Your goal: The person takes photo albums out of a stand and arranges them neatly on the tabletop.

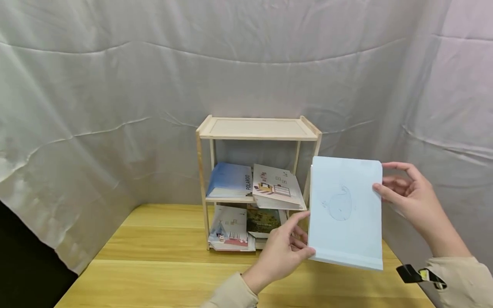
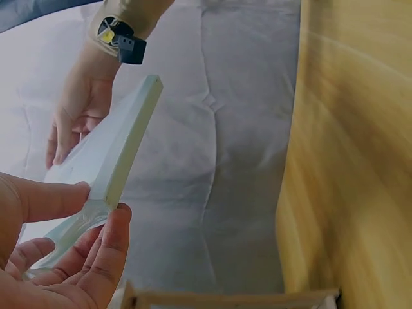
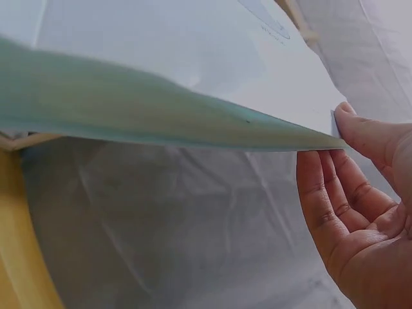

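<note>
With the fingers of my left hand [image 1: 283,254] I pinch the left edge of a pale blue book [image 1: 346,233] low down, thumb over the front; the fingers of my right hand [image 1: 412,196] grip its right edge near the top. The book hangs upright above the right part of the wooden surface [image 1: 154,273], nearer to me than the small shelf [image 1: 259,128], its whale-like line drawing [image 1: 340,205] facing me. On the shelf's middle level, a blue book [image 1: 231,177] lies left of a white book [image 1: 279,186]; below, a pale picture book [image 1: 231,226] lies left of a dark green book [image 1: 263,220]. A grey curtain [image 1: 246,85] hangs on the far side.
</note>
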